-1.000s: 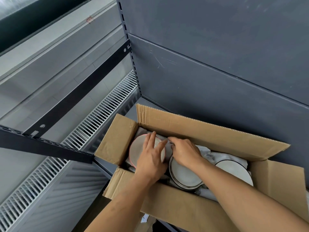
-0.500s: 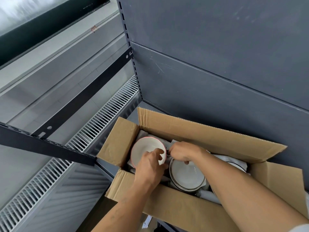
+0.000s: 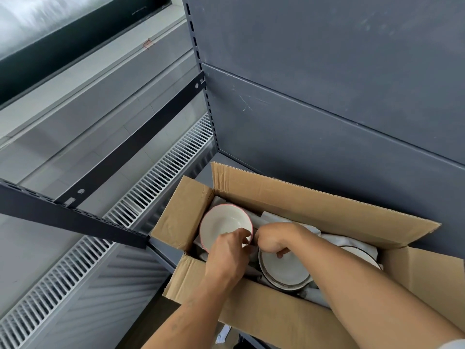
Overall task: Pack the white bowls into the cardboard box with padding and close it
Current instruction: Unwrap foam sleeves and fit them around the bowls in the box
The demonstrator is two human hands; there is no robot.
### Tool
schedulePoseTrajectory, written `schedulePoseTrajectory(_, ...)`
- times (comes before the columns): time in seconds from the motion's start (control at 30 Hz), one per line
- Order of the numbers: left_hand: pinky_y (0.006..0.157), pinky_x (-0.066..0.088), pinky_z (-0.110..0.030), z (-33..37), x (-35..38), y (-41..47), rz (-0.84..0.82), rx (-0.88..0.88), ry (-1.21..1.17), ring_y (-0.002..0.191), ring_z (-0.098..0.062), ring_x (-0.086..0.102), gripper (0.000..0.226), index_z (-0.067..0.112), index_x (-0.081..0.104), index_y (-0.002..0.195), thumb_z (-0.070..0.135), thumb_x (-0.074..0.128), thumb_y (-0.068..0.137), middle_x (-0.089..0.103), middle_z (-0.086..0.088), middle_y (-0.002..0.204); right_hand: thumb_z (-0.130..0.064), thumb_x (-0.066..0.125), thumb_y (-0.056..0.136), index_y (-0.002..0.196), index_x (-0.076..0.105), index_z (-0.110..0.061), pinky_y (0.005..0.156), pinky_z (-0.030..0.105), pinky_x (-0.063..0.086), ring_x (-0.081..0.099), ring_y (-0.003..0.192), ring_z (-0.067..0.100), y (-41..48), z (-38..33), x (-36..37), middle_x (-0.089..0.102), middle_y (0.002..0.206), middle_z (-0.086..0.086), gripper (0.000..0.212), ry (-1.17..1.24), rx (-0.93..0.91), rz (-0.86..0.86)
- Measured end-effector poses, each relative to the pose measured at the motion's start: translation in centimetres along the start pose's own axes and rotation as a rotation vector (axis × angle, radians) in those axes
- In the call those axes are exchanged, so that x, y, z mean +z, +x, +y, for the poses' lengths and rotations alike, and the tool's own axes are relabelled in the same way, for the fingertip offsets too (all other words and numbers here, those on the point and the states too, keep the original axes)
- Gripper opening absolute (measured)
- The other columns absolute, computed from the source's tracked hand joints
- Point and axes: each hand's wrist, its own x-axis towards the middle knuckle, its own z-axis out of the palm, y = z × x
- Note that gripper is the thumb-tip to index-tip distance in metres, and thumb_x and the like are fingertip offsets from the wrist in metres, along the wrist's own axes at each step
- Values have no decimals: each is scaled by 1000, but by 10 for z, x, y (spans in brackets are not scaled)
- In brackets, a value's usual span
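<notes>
At lower centre, the left hand (image 3: 226, 255) pinches the pink-rimmed bowl (image 3: 223, 222). The right hand (image 3: 274, 238) curls beside it, grasp unclear.

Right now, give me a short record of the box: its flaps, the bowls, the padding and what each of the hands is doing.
Box: cardboard box, flaps open
Bowls: pink-rimmed bowl at left, dark-rimmed bowl in the middle, third bowl at right, partly hidden
Padding: white padding around the bowls
Hands: left hand at the pink-rimmed bowl's near rim, right hand curled over the gap between bowls; grips unclear
</notes>
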Motion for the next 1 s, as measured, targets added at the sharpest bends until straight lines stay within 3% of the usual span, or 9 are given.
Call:
schedulePoseTrajectory(0.1,72,55,-32,-1,1,2,1,-12,5,86,-18,67,22,24,69,105,38,65,89,73,1,98,3,34,90,125,61,-22,48,24,47,60,69,19,1,12,5,55,90,2,51,155,-16,119)
schedulePoseTrajectory(0.2,76,55,-32,-1,1,4,-8,-20,30,88,-20,67,23,21,71,105,36,62,90,74,-2,98,9,51,82,119,65,-27,65,30,53,64,92,24,-2,24,18,64,104,3,54,261,-56,339)
schedulePoseTrajectory(0.3,73,53,-32,2,0,4,-16,-18,103,88,-23,66,23,18,72,102,33,60,91,74,-6,94,1,50,86,131,60,-30,77,29,52,65,102,22,-4,37,35,62,126,2,55,409,-54,565)
schedulePoseTrajectory(0.5,71,54,-32,5,1,2,-35,-35,128,87,-24,66,20,19,72,103,30,61,90,73,-6,95,-9,48,94,134,55,-25,96,32,46,53,121,19,-15,52,55,53,136,-3,43,418,-34,820)
schedulePoseTrajectory(0.6,67,46,-29,7,1,-1,-49,-29,153,91,-27,64,19,17,68,105,27,60,91,71,-7,97,-11,44,96,133,56,-26,93,36,48,49,122,18,-28,53,71,48,134,-5,41,331,13,921)
schedulePoseTrajectory(0.77,66,47,-37,11,8,-11,-19,13,206,84,-28,56,13,7,64,96,12,53,89,56,-7,89,-13,39,95,142,47,-20,106,33,36,32,133,23,-43,60,105,39,147,0,48,106,72,800)
schedulePoseTrajectory(0.87,69,46,-39,18,12,-21,6,31,281,84,-28,51,18,5,61,97,15,47,91,49,-6,90,-9,36,97,145,43,-17,112,35,32,21,142,21,-47,61,111,29,155,1,50,210,7,692)
schedulePoseTrajectory(1.0,80,42,-37,31,17,-43,43,-7,333,101,-28,49,29,13,52,116,22,45,90,53,-8,111,-15,34,102,145,44,-19,115,32,28,20,144,15,-54,64,117,32,154,-2,44,320,-60,702)
